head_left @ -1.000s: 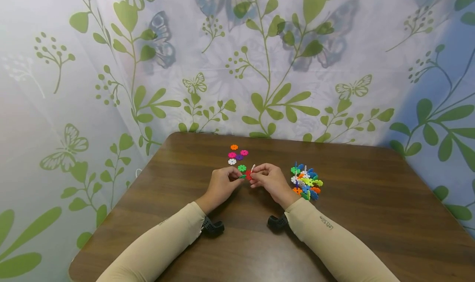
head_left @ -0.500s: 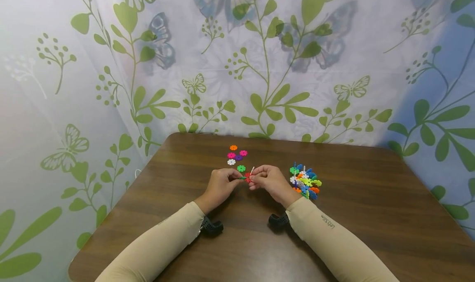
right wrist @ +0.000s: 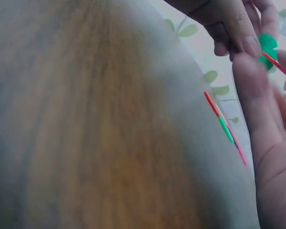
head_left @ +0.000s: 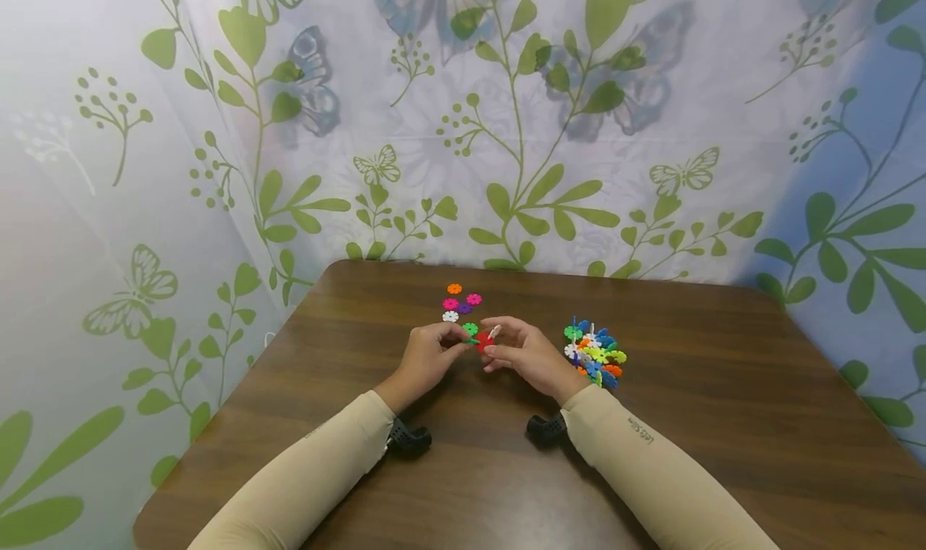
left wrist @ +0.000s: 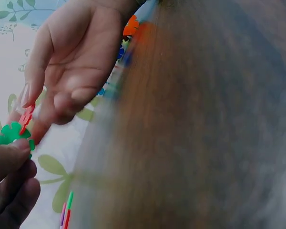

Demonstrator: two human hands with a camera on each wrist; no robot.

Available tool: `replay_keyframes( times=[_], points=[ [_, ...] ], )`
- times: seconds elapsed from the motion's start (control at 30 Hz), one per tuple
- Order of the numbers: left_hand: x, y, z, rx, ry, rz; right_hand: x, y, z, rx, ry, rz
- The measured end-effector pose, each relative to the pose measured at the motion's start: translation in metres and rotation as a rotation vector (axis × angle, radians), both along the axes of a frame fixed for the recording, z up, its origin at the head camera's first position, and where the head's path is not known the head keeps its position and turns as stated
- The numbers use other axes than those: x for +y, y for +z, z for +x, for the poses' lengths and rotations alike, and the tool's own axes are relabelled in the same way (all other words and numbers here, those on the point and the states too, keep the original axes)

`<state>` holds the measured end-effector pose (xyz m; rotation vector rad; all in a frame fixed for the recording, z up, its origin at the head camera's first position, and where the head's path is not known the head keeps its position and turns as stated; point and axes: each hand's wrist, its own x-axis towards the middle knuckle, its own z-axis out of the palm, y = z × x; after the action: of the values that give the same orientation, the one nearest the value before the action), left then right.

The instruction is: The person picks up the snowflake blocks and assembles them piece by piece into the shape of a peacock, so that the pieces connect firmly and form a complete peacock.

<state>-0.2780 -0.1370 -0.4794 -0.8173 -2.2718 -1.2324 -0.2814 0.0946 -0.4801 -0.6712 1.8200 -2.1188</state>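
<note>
In the head view my left hand (head_left: 427, 365) pinches a green flower-shaped interlocking disc (left wrist: 10, 133) between thumb and fingers. A red flower-shaped disc (head_left: 485, 342) meets the green one edge to edge. My right hand (head_left: 534, 359) holds the red disc loosely, its thumb and fingers spread about it. Tilted up from the red disc, a white disc (head_left: 495, 332) shows between the right thumb and index finger. The right wrist view has the right thumb blurred beside the red disc's edge. How the slots fit together is hidden by fingers.
Beyond the hands lie loose flower discs: green (head_left: 470, 328), white (head_left: 450, 317), purple (head_left: 465, 308), orange (head_left: 454, 289) and two pink ones (head_left: 473, 299). A multicoloured cluster of discs (head_left: 596, 355) stands right of the right hand on the brown table (head_left: 477, 486). A patterned curtain (head_left: 434, 172) hangs behind.
My right thumb and index finger have spread apart from their tighter pinch, baring more of the red and white discs. The left hand keeps its pinch on the green disc.
</note>
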Motion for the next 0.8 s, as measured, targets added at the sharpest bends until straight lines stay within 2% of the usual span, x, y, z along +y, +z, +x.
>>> replay_keyframes(
  times=[0.1, 0.2, 0.27, 0.33, 0.47, 0.53, 0.6, 0.8],
  points=[
    [-0.003, 0.002, -0.003, -0.004, -0.059, -0.025, 0.002, -0.002, -0.001, -0.007, 0.023, -0.005],
    [-0.009, 0.005, -0.008, 0.008, -0.086, -0.032, 0.001, -0.003, -0.002, -0.027, -0.028, -0.035],
    [-0.014, 0.008, -0.011, 0.004, -0.067, -0.038, 0.001, -0.004, -0.004, -0.044, -0.085, -0.059],
    [-0.020, 0.008, -0.015, -0.023, -0.027, -0.082, 0.001, -0.006, -0.006, -0.063, -0.149, -0.077],
    [-0.028, 0.006, -0.024, -0.106, 0.037, -0.286, 0.001, -0.008, -0.009, -0.095, -0.253, -0.092],
    [-0.029, 0.005, -0.029, -0.137, 0.051, -0.388, 0.001, -0.009, -0.010, -0.101, -0.282, -0.088],
    [-0.028, 0.004, -0.034, -0.166, 0.060, -0.453, 0.002, -0.009, -0.010, -0.108, -0.300, -0.082],
    [-0.016, 0.009, -0.045, -0.222, 0.079, -0.524, 0.003, -0.008, -0.009, -0.120, -0.331, -0.037]
  ],
)
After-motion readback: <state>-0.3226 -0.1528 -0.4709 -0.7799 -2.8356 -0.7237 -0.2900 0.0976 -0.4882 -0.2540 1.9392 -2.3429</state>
